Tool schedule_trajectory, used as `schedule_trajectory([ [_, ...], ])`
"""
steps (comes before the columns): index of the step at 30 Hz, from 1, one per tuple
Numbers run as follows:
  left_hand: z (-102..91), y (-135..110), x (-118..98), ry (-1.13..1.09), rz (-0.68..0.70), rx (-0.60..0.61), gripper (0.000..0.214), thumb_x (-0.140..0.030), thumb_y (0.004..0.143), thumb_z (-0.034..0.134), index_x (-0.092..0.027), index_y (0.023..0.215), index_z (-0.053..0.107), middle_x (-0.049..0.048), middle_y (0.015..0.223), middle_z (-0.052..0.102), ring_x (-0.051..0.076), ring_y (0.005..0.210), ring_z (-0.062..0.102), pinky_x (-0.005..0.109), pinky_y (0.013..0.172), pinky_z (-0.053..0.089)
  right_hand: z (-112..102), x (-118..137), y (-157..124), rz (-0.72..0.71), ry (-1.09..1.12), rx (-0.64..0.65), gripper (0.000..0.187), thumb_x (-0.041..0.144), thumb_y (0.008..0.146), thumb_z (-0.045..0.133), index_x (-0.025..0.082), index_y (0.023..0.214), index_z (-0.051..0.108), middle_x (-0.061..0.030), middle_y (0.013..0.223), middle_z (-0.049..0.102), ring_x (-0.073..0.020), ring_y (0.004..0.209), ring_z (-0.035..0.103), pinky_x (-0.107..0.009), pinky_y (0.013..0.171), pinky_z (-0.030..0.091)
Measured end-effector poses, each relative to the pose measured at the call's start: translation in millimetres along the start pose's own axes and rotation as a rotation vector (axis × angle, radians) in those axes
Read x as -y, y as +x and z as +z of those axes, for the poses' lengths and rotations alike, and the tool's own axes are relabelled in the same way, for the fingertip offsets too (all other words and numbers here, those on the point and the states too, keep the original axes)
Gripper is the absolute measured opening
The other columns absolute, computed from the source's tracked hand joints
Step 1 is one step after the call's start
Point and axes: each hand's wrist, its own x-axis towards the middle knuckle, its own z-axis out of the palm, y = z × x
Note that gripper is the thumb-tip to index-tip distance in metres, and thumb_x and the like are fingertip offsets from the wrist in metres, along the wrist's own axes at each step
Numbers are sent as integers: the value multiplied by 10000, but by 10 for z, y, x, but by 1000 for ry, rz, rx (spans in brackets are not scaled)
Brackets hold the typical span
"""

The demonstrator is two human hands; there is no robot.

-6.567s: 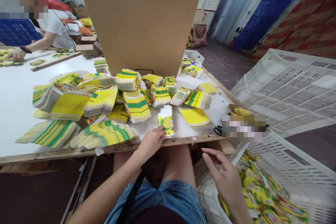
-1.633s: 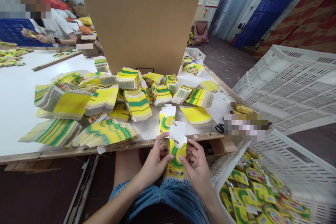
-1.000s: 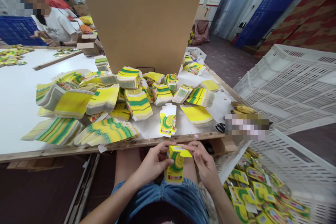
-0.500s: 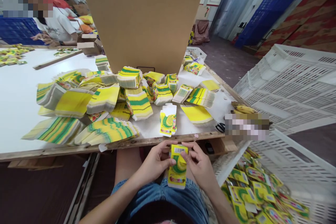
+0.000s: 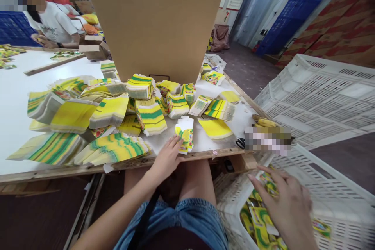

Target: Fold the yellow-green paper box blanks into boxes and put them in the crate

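My left hand (image 5: 168, 157) lies at the table's front edge, its outstretched fingertips on a small yellow-and-green printed carton (image 5: 187, 136). That carton has white flaps at its far end, and the fingers partly cover its left side. To the right, my right hand (image 5: 288, 201) hovers over a white crate (image 5: 325, 187), thumb and fingers apart, gripping nothing that I can see. Packed yellow cartons (image 5: 260, 222) fill the crate below it, some hidden behind the hand. Stacks of flat yellow-green cartons (image 5: 150, 117) spread across the white table (image 5: 17, 117).
A large brown cardboard sheet (image 5: 155, 23) stands upright behind the stacks. Scissors (image 5: 240, 142) and bananas (image 5: 265, 122) lie at the table's right corner. More white crates (image 5: 316, 93) stand at right. Another person (image 5: 55, 23) sits at the far left.
The yellow carton held by both hands over my lap is out of them. My right hand has moved right, over the crate; my left has moved forward onto the carton on the table.
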Motion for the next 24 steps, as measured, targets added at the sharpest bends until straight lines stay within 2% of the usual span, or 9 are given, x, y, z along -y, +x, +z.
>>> schedule_trajectory([
  [3, -86, 36, 195, 45, 0, 33, 274, -125, 867, 517, -191, 1067, 692, 128, 1217, 663, 293, 1116, 624, 471, 986, 477, 185, 68, -91, 140, 279, 262, 487, 638, 745, 589, 219, 955, 718, -111, 880, 690, -292, 768, 603, -429, 722, 468],
  [5, -92, 9, 216, 55, 15, 23, 253, -147, 860, 547, -197, 1059, 695, 122, 1210, 663, 295, 1117, 616, 466, 980, 482, 380, 270, -182, 229, 499, 426, 407, 586, 769, 608, 225, 921, 718, -84, 855, 718, -262, 753, 630, -366, 685, 488],
  [8, -76, -21, 187, 72, 53, 10, 295, -149, 807, 633, -204, 1093, 679, 117, 1225, 649, 310, 1181, 562, 484, 1005, 458, 609, 624, -275, 254, 700, 543, 381, 555, 782, 624, 203, 887, 725, -75, 821, 729, -246, 761, 643, -327, 680, 492],
  [12, -64, -51, 189, 75, 92, -28, 271, -113, 891, 489, -199, 1035, 702, 119, 1151, 694, 272, 1064, 639, 466, 930, 513, 745, 894, -296, 275, 825, 568, 396, 549, 793, 628, 172, 848, 738, -68, 714, 707, -207, 653, 604, -306, 634, 477],
  [15, -17, -187, 169, 59, 139, -114, 325, -119, 927, 419, -196, 1110, 678, 133, 1200, 677, 261, 1147, 605, 469, 981, 486, 810, 950, -310, 407, 976, 517, 457, 583, 805, 597, 156, 886, 740, -69, 715, 706, -172, 576, 558, -289, 569, 456],
  [18, 73, -423, 57, -46, 365, -153, 353, -116, 908, 483, -215, 1212, 632, 126, 1236, 665, 253, 1218, 568, 439, 1023, 469, 855, 962, -350, 586, 1166, 436, 416, 558, 757, 672, 177, 915, 723, -53, 754, 720, -173, 595, 586, -281, 556, 472],
  [20, 122, -562, -59, -154, 475, -107, 411, -100, 893, 515, -240, 1271, 591, 115, 1251, 659, 250, 1221, 569, 428, 1029, 470, 857, 953, -381, 643, 1249, 396, 357, 511, 703, 745, 196, 867, 710, -38, 768, 725, -191, 646, 627, -293, 590, 504],
  [22, 138, -630, -181, -319, 402, -109, 446, -120, 883, 549, -260, 1306, 560, 113, 1320, 610, 257, 1228, 562, 423, 1025, 473, 840, 934, -408, 646, 1277, 408, 336, 487, 691, 766, 204, 858, 700, -44, 827, 739, -220, 732, 666, -317, 649, 534],
  [24, 120, -615, -281, -602, 180, -162, 470, -206, 886, 576, -267, 1348, 512, 116, 1400, 536, 274, 1237, 551, 425, 1017, 474, 820, 921, -438, 617, 1278, 475, 354, 482, 712, 756, 202, 918, 688, -59, 872, 746, -245, 793, 684, -344, 695, 548],
])
